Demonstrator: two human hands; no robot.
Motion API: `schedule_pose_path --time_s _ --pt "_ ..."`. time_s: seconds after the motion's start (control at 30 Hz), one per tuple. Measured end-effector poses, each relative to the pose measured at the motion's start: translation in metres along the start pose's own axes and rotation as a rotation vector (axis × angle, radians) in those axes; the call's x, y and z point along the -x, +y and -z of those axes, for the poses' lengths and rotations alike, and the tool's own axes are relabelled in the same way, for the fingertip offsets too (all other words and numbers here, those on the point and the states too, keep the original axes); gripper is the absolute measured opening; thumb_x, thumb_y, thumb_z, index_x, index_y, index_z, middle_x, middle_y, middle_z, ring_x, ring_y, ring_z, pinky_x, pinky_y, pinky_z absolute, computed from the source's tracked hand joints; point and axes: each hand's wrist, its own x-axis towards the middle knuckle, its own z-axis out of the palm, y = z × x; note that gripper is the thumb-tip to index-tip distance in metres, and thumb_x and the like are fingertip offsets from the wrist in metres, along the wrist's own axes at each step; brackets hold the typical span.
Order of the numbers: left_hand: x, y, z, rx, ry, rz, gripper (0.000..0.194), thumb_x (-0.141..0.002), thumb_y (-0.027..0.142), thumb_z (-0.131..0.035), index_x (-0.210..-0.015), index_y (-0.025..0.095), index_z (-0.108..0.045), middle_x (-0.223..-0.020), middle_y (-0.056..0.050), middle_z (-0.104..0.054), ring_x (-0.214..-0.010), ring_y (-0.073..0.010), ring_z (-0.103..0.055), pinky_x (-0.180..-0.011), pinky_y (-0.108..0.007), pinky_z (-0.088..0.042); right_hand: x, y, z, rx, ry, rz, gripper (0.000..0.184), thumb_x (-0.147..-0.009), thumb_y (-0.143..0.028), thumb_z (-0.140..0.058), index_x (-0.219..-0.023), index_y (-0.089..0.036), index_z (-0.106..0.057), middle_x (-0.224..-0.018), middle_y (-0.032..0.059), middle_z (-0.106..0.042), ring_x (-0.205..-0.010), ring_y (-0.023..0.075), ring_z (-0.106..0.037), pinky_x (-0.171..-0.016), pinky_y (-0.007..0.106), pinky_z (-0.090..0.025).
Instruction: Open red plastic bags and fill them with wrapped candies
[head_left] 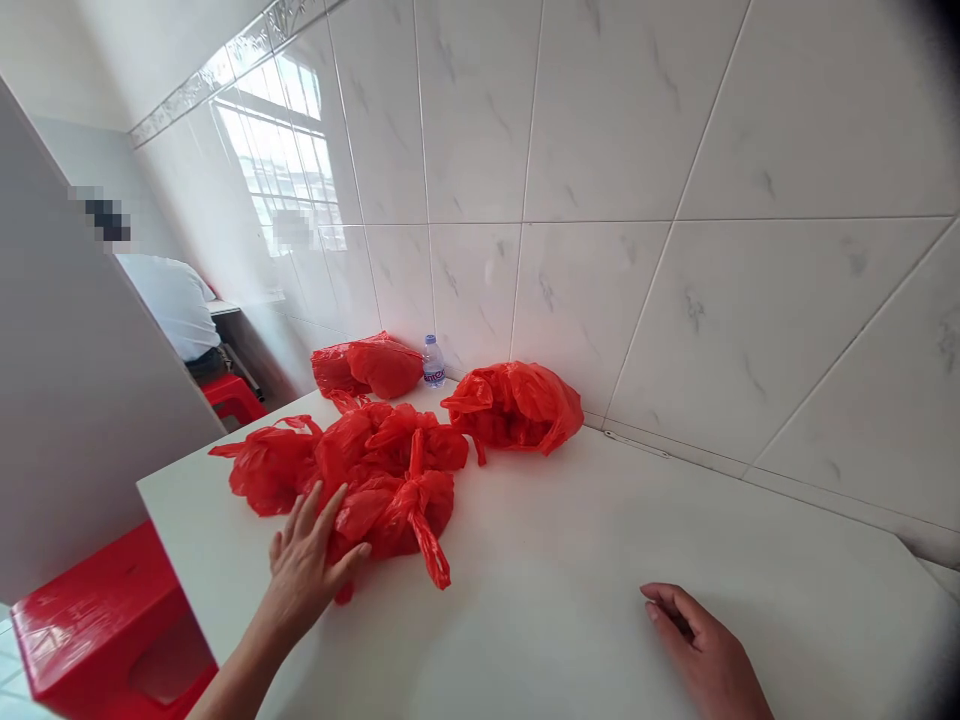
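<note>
Right hand (pixel 703 648) closest to me, low in view, at the tabletop (pixel 540 570), contact unclear; fingers loosely curled, gap left between thumb and index. Left hand (pixel 301 568) open, fingers spread, fingertips against the near side of the red bag cluster (pixel 375 512), not gripping. Cluster sits on the tabletop's left half, bags bunched and overlapping, can't count them; front one is knotted, its twisted tail pointing my way. Beyond, near the tiled wall (pixel 600 130): open-mouthed red bag (pixel 536 395), far red bag (pixel 384 368) to its left, small clear bottle (pixel 433 366) upright between. Off left I get a red stool (pixel 90 620), grey partition (pixel 90 360), and a seated person (pixel 169 305) in white.
</note>
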Motion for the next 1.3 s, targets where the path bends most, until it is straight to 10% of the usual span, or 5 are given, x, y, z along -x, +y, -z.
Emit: schedule_pose_path --time_s 0.2,0.57,0.9,1.17,1.3 --pt "-0.005 0.001 -0.017 -0.097 -0.237 0.076 0.063 -0.087 0.050 -0.039 -0.142 0.022 -0.034 -0.149 -0.016 -0.031 -0.141 -0.0362 -0.018 -0.103 -0.061 -0.026 -0.001 0.004 -0.001 0.055 -0.013 0.046 0.040 -0.076 -0.056 -0.046 -0.098 -0.028 -0.063 -0.105 0.0019 -0.069 -0.100 0.0217 -0.062 -0.082 0.029 -0.050" --pt "-0.051 0.105 0.029 0.379 0.272 -0.279 0.018 -0.083 0.029 -0.057 -0.098 0.022 -0.062 -0.114 -0.006 -0.055 -0.105 -0.0220 -0.057 -0.087 -0.035 -0.049 0.002 0.004 -0.003 0.061 -0.008 0.077 0.034 -0.081 -0.051 -0.044 -0.099 -0.028 -0.061 -0.103 0.0012 -0.068 -0.096 0.0199 -0.063 -0.080 0.028 -0.049" --pt "-0.143 0.182 -0.022 0.419 -0.046 -0.729 0.025 -0.082 0.011 -0.052 -0.101 0.023 -0.064 -0.111 -0.005 -0.065 -0.103 -0.0207 -0.062 -0.090 -0.034 -0.049 0.001 0.004 -0.005 0.025 0.000 0.089 0.033 -0.080 -0.051 -0.044 -0.096 -0.027 -0.061 -0.104 0.0016 -0.067 -0.098 0.0208 -0.061 -0.084 0.030 -0.046" --pt "-0.163 0.236 -0.066 0.462 0.032 -0.533 0.083 -0.072 0.031 -0.073 -0.141 0.021 -0.028 -0.147 -0.016 -0.030 -0.133 -0.0322 -0.034 -0.102 -0.048 -0.040 0.003 -0.004 -0.002 -0.025 0.013 0.093 0.029 -0.080 -0.049 -0.046 -0.089 -0.026 -0.063 -0.092 0.0018 -0.070 -0.083 0.0194 -0.063 -0.071 0.025 -0.048" --pt "-0.162 0.255 -0.095 0.477 -0.022 -0.430 0.043 -0.086 0.034 -0.059 -0.124 0.018 -0.050 -0.127 -0.011 -0.052 -0.109 -0.0249 -0.056 -0.088 -0.044 -0.050 0.002 -0.003 -0.006 -0.042 0.091 0.155 0.028 -0.077 -0.047 -0.048 -0.084 -0.025 -0.064 -0.083 0.0015 -0.070 -0.076 0.0186 -0.064 -0.068 0.024 -0.048"
